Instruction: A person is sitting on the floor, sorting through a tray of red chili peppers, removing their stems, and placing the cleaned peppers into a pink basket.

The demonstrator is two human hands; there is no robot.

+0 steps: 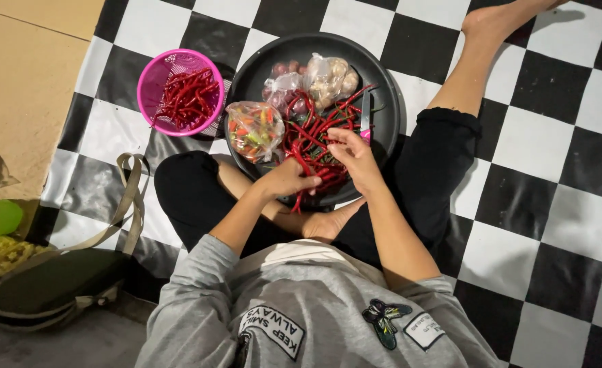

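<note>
A checkered mat [553, 204] covers the floor. On it, a black tray [382, 88] holds red chilies [314, 133] and three bags. Far left of it sits a pink basket [152, 85] of chilies. The left hand [288, 178] and right hand [355, 158] each pinch chilies at the tray's near edge.

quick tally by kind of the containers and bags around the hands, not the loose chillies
Round black tray: 1
Pink basket with red chillies: 1
Clear plastic bags on the tray: 3 (mixed chillies, pale bulbs, reddish bulbs)
Knife with pink handle: 1
Dark strapped bag on the floor: 1
Total: 7

The left hand and the right hand are both on the loose red chillies.
</note>
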